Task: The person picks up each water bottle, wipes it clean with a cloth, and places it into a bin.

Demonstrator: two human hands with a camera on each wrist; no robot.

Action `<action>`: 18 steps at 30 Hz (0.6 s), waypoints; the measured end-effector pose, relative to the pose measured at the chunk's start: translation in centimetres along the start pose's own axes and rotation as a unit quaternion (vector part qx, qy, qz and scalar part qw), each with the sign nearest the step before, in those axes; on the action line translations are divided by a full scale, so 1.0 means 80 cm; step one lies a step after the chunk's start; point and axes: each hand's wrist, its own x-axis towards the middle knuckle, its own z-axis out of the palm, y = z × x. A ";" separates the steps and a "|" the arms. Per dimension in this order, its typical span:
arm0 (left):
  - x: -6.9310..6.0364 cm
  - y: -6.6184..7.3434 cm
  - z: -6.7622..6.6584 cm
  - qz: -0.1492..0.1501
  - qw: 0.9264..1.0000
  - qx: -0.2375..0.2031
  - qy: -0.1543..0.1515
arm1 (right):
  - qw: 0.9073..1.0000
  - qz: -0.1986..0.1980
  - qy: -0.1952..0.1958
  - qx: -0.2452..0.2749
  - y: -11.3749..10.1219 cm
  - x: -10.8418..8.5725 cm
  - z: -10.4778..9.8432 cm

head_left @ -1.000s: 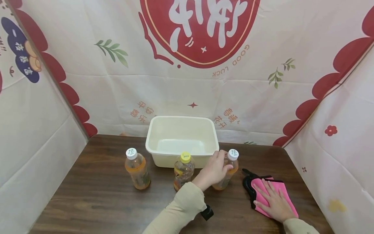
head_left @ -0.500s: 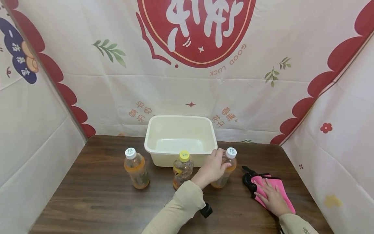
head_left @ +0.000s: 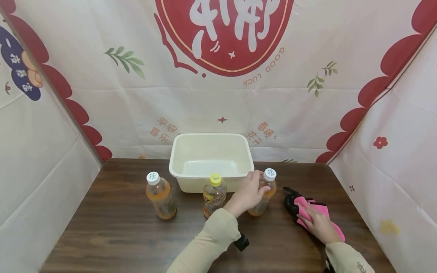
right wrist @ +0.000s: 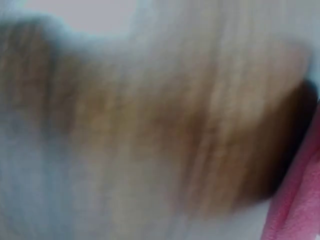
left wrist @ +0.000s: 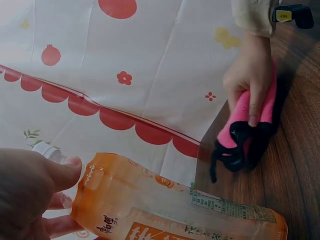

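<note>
Toward the right of the table a clear bottle with a white cap and orange label (head_left: 271,189) stands upright. My left hand (head_left: 247,192) grips it around the upper part, from the left. In the left wrist view the thumb and fingers hold that bottle (left wrist: 150,195) just below its cap. Farther right, my right hand (head_left: 319,225) grips a pink piece of fabric with black trim (head_left: 303,207), which is bunched up on the table. The left wrist view shows the thumb on top of this fabric (left wrist: 268,100). The right wrist view is badly blurred, with pink cloth at its edge.
A cream plastic basin (head_left: 189,185) sits at the back of the brown table (head_left: 112,223). In front of it stands a bottle with a yellow cap (head_left: 216,180). Another white-capped bottle (head_left: 162,201) stands to the left. Printed cloth walls (head_left: 205,102) border the table.
My right hand has gone from lying flat on the pink fabric to gripping it, and the fabric has bunched up. The left hand keeps its hold on the bottle.
</note>
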 end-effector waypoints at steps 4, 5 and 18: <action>0.000 0.001 0.000 -0.002 1.000 0.002 0.002 | 0.999 -0.006 0.042 -0.015 -0.012 0.008 -0.010; 0.001 0.001 0.000 -0.002 1.000 0.002 0.002 | 0.999 -0.003 0.053 -0.014 -0.015 0.010 -0.013; -0.002 0.000 -0.002 0.001 1.000 -0.002 0.004 | 0.986 -0.047 0.159 0.003 -0.053 0.029 -0.042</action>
